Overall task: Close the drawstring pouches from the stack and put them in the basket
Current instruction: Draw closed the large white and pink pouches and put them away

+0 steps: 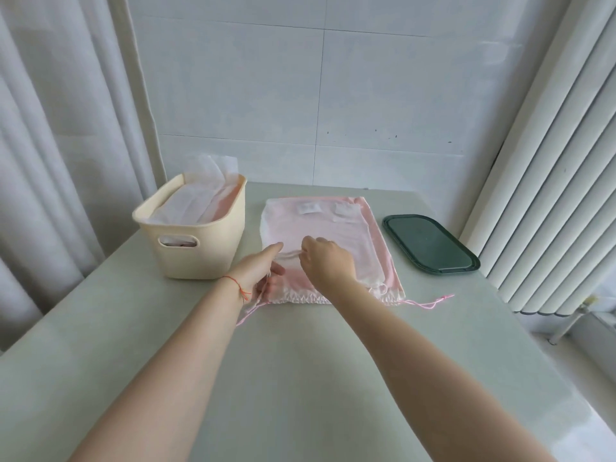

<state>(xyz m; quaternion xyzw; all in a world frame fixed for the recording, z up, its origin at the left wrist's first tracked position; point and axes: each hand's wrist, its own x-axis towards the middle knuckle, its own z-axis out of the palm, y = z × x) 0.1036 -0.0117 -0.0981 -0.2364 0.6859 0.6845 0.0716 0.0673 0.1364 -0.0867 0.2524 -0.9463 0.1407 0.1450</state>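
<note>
The pale green surface carries a cream basket left of the grips, a stack of pouches under them, and a dark green lid to the right.

A pale green worktop fills the lower half of the view. Behind it, at 12 o'clock, stands a wall of large white tiles with thin grey joints. White curtains hang in folds at 9 o'clock. At 3 o'clock rises a white ribbed radiator. Soft, even daylight falls across everything.
</note>
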